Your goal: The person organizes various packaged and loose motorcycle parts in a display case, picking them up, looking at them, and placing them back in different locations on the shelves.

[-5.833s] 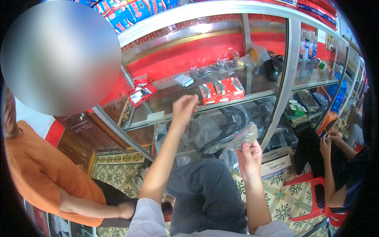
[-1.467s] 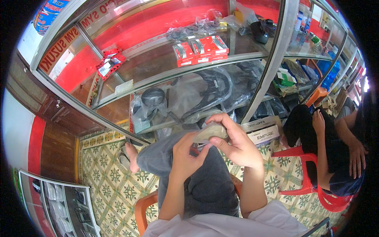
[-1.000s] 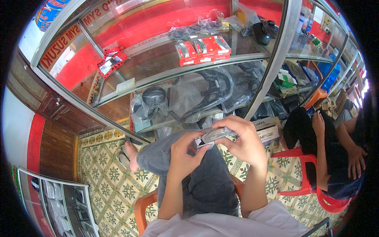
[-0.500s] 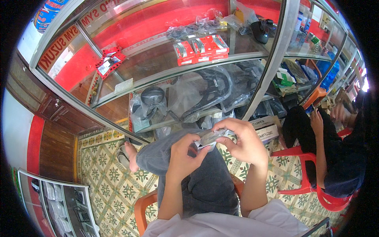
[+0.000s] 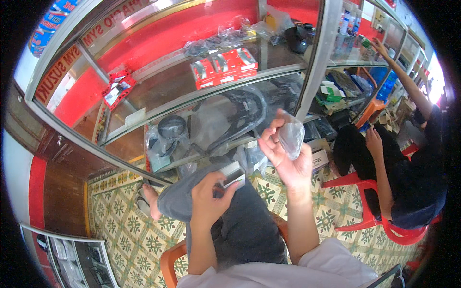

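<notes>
Above my lap, my left hand [image 5: 211, 194] grips a small white box [image 5: 234, 174], fingers on its sides. The box's open end faces up and its inside looks dark. Off to the right and higher, my right hand [image 5: 289, 161] is raised palm up, with a clear plastic bag [image 5: 291, 137] held against the fingers and palm. Something greyish seems to be in the bag, but I cannot make out what. The two hands are well apart, in front of the glass display case.
The glass case [image 5: 307, 86] holds red-and-white boxes [image 5: 223, 68] and bagged black parts [image 5: 240, 115]. At right, a person in dark clothes [image 5: 418, 168] sits on a red plastic chair [image 5: 353, 181], one arm reaching toward the shelves. A low cabinet [image 5: 103, 261] stands at lower left.
My right hand has drawn the plastic bag away from the box, up and to the right. My left hand keeps the box, slightly lower. The other person's arm now reaches up toward the shelf.
</notes>
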The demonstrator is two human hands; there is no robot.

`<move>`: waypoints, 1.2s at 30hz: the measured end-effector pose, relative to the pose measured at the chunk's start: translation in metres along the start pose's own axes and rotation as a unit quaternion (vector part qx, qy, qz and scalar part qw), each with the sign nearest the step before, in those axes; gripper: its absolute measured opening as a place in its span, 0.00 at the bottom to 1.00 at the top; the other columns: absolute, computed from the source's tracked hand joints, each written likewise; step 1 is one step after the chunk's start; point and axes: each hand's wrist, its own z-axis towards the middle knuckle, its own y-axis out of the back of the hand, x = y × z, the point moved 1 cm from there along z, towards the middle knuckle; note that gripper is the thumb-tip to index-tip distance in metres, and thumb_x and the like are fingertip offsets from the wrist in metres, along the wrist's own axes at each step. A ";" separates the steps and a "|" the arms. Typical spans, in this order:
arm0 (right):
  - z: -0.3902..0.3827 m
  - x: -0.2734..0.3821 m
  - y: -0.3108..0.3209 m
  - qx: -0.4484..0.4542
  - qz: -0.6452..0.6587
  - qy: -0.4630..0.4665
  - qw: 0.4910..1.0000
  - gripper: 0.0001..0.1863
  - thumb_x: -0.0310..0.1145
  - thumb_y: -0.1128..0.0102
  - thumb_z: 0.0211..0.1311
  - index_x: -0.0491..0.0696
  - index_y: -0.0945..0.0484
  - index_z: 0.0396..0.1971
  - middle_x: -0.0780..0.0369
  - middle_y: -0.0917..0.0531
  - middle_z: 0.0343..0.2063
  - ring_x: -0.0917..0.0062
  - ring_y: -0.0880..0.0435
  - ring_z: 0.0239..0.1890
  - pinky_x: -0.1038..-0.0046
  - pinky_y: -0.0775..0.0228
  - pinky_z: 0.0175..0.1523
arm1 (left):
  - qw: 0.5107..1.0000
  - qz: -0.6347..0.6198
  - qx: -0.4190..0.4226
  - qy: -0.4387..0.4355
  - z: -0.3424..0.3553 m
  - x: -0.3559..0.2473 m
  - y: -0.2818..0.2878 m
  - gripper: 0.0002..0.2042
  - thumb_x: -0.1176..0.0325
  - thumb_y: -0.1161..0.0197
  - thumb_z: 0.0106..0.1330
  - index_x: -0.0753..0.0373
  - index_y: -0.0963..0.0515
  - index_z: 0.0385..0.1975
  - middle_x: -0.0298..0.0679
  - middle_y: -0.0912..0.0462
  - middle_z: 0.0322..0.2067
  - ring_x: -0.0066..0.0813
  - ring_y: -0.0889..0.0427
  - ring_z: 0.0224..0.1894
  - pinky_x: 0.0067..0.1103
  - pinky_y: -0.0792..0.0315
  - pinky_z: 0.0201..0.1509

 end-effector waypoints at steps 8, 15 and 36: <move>-0.002 0.009 -0.003 -0.004 0.197 -0.142 0.970 0.24 0.35 0.55 0.73 0.39 0.33 0.63 0.60 0.31 0.40 0.77 0.33 0.30 0.79 0.45 0.21 | 1.000 0.022 0.002 0.004 0.000 0.001 -0.001 0.16 0.69 0.20 0.54 0.64 0.23 0.33 0.42 0.15 0.32 0.30 0.14 0.26 0.22 0.21 0.29; -0.002 0.014 -0.004 0.037 0.136 -0.164 0.976 0.25 0.49 0.53 0.75 0.40 0.30 0.53 0.61 0.32 0.36 0.81 0.38 0.19 0.81 0.52 0.18 | 0.999 0.043 0.008 -0.028 0.001 0.001 -0.003 0.17 0.70 0.19 0.51 0.65 0.23 0.34 0.42 0.16 0.30 0.29 0.15 0.26 0.22 0.21 0.29; -0.008 0.011 -0.014 -0.072 0.068 -0.112 0.989 0.22 0.44 0.42 0.61 0.39 0.26 0.43 0.60 0.33 0.36 0.76 0.32 0.32 0.81 0.43 0.25 | 0.998 0.049 0.015 -0.029 0.002 -0.003 -0.002 0.16 0.70 0.19 0.51 0.63 0.21 0.34 0.41 0.15 0.30 0.31 0.16 0.26 0.23 0.23 0.30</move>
